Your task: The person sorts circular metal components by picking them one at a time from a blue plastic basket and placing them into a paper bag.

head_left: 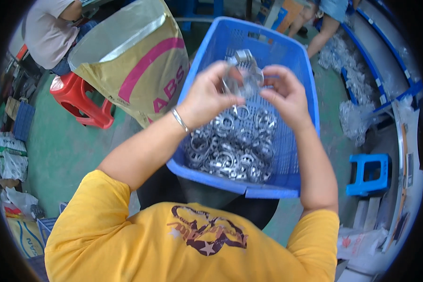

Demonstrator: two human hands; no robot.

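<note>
Setting: green-painted workshop floor (61,145), seen from the head view looking down over the person's yellow shirt (127,235); forearms rise from the lower edge toward the middle of the picture.
Crate: a blue perforated plastic crate (296,155) sits just in front of the person, tilted toward them, its near rim close to the chest.
Contents: a heap of shiny metal rings (232,150) lies in the lower, nearer half of the crate; the far half shows bare blue mesh.
Left hand: the left hand (207,91), with a thin bracelet (179,120) at the wrist, is closed in a pinch on the left side of a silvery cluster of metal parts (243,70) held up above the crate.
Right hand: the right hand (286,96) has its fingers curled onto the right side of the same cluster, gripping it.
Held piece: the cluster hangs between both hands, clear of the heap below; its exact form is too glary to read.
Progress: judging by the heap, many rings remain loose in the crate and only one cluster is in hand; no finished pile can be made out, so how much is done cannot be told.
Surroundings: a tall tan sack with a pink stripe (136,61) stands left of the crate, a red stool (80,101) beyond it, a blue stool (369,171) to the right.
Others: another person in a light shirt (47,28) sits at upper left; a second person's legs (324,28) show at the top.
</note>
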